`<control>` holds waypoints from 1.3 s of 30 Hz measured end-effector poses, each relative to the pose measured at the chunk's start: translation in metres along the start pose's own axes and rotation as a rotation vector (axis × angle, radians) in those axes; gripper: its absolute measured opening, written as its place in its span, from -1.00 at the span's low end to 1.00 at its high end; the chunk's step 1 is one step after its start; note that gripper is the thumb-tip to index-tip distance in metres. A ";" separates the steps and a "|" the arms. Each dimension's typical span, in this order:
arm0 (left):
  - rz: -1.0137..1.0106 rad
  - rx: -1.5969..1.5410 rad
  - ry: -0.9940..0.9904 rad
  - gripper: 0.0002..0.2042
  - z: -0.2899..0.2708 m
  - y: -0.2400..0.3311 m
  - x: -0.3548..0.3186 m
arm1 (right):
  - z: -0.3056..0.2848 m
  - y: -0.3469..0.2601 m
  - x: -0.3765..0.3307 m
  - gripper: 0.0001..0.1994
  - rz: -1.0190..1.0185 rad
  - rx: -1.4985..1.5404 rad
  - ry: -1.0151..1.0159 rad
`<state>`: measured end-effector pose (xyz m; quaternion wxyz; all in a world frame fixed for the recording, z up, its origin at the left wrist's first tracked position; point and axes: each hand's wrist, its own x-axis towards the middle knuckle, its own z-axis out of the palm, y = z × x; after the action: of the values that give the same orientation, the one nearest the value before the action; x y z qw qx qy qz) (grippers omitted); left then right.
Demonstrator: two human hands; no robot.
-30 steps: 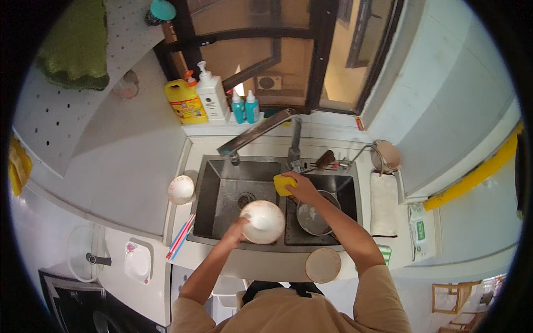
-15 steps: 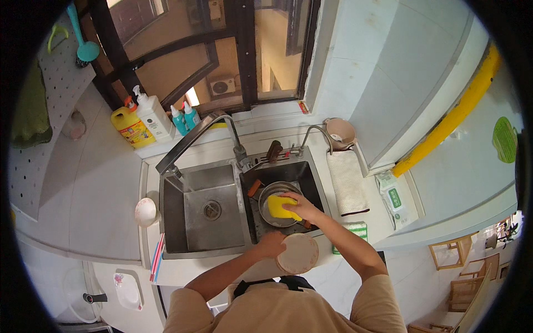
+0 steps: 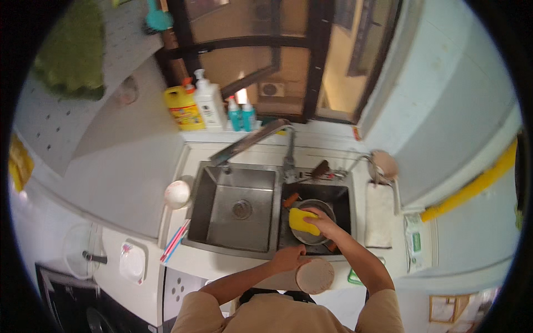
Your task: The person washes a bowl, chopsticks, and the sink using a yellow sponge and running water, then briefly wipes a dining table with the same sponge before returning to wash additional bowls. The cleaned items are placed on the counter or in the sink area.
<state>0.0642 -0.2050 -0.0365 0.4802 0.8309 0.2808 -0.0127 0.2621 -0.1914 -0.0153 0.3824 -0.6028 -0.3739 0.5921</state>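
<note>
A yellow sponge (image 3: pixel 303 221) is gripped in my right hand (image 3: pixel 322 220), held over the round metal pan (image 3: pixel 327 211). That pan sits in the right basin (image 3: pixel 345 202) of the sink, and the sponge and hand hide part of its inside. At the basin's front edge, my left hand (image 3: pixel 288 259) is closed; what its fingers hold, if anything, is hidden. Touching or close beside it, a pale round dish (image 3: pixel 315 276) with a patterned rim stands at the counter's front.
A metal faucet (image 3: pixel 250 141) reaches over the left basin (image 3: pixel 236 191). A small bowl (image 3: pixel 177 194) and striped sticks (image 3: pixel 175 242) lie left. Bottles (image 3: pixel 210 105) line the windowsill. Right are a white towel (image 3: pixel 379 215), a wipes pack (image 3: pixel 414 243) and a beige container (image 3: pixel 384 165).
The view has shifted and turned, so the sink appears farther right. My right hand keeps the yellow sponge at the pan; my left hand stays closed at the front edge.
</note>
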 end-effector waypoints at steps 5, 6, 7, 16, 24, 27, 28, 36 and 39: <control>-0.538 -0.719 0.315 -0.43 -0.105 -0.109 -0.040 | 0.040 -0.022 0.039 -0.56 0.093 0.071 -0.094; -0.532 -0.957 0.484 -0.37 -0.128 -0.141 -0.052 | 0.049 -0.021 0.051 -0.55 0.092 0.087 -0.119; -0.558 -1.184 0.684 -0.38 -0.150 -0.178 -0.066 | 0.063 -0.026 0.060 -0.55 0.126 0.102 -0.140; -0.357 -1.738 1.319 -0.57 -0.229 -0.341 -0.107 | 0.147 -0.030 0.115 -0.50 0.218 0.175 -0.225; -0.338 -1.349 1.049 -0.45 -0.217 -0.283 -0.090 | 0.148 -0.036 0.121 -0.54 0.105 0.222 -0.166; -0.215 -1.418 0.807 -0.39 -0.193 -0.257 -0.076 | 0.153 -0.049 0.128 -0.56 -0.036 0.184 -0.118; -0.264 -1.403 0.762 -0.37 -0.190 -0.231 -0.067 | 0.152 -0.051 0.130 -0.57 -0.099 0.149 -0.085; -0.158 -1.599 0.492 -0.39 -0.177 -0.165 -0.027 | 0.134 -0.068 0.127 -0.60 -0.405 0.071 0.035; -0.182 -1.547 0.531 -0.43 -0.180 -0.152 -0.023 | 0.116 -0.076 0.117 -0.59 -0.395 0.164 0.069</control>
<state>-0.0720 -0.0128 -0.0530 0.8317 0.2145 0.3806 0.3425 0.1481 -0.0511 0.0021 0.5515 -0.5047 -0.4219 0.5130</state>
